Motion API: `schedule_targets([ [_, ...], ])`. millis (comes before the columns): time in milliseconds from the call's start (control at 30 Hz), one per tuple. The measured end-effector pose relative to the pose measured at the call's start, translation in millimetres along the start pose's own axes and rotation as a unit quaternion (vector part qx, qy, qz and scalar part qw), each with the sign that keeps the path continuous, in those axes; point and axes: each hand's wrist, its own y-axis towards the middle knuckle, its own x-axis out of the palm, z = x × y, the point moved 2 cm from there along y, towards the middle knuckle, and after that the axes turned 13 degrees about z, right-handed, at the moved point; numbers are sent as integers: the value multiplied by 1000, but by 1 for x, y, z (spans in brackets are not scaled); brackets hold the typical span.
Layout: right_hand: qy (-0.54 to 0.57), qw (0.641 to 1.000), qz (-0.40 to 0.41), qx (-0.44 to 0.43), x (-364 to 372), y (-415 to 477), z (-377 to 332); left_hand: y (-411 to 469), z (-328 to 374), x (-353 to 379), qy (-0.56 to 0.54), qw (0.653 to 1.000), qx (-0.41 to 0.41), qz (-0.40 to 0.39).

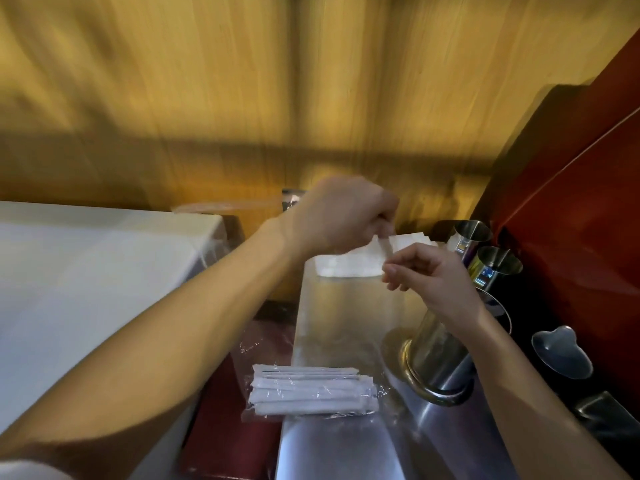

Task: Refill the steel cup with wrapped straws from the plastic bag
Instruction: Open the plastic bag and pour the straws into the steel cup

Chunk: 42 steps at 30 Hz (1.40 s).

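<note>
The frame is blurred. A clear plastic bag (313, 391) lies on the steel counter (339, 448) with a bundle of white wrapped straws in its near end. Its clear sheet seems to run up to my hands. My left hand (341, 216) and my right hand (433, 275) meet above the counter. Each pinches a thin pale strip (386, 247), apparently the bag's top edge. The steel cup (438, 363) lies tilted below my right wrist, with its rim toward the bag.
Two more steel cups (472, 233) (498, 266) stand at the right by a dark red wall (571, 209). A steel spoon-like piece (561, 351) sits further right. A white box (86, 271) fills the left. Wooden panelling (242, 81) rises behind.
</note>
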Motion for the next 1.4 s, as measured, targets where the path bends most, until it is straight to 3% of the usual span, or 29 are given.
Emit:
schedule_targets([
  [233, -32, 997, -54, 39, 4, -22, 22, 15, -33, -48, -77, 979, -140, 127],
  [367, -24, 999, 25, 34, 3, -20, 19, 20, -47, -59, 6, 965, -198, 173],
  [433, -43, 997, 52, 25, 0, -17, 16, 18, -41, -59, 94, 966, -153, 186],
  [500, -56, 997, 51, 18, -2, -14, 13, 13, -25, -55, 128, 968, -27, 213],
  [600, -53, 998, 36, 17, -3, -11, 9, 4, 5, -33, 68, 974, 170, 137],
  [700, -42, 998, 35, 28, -5, -7, 6, -1, 20, -1, 91, 973, 210, -25],
  [800, -56, 998, 30, 29, -9, -8, 8, 0, 19, 16, 112, 967, 209, -94],
  [1000, -86, 996, 6, 35, -26, -18, 13, 8, -6, 9, 57, 991, 90, -82],
  [1200, -61, 993, 80, 54, -34, -23, 16, 11, -23, -9, 29, 996, 33, -79],
  [1300, -69, 988, 138, 17, -37, -22, 8, 7, -29, -16, 3, 997, 3, -80],
  [1400, -79, 975, 193, -70, -41, -21, -5, -2, -40, -23, -26, 999, -1, -23],
])
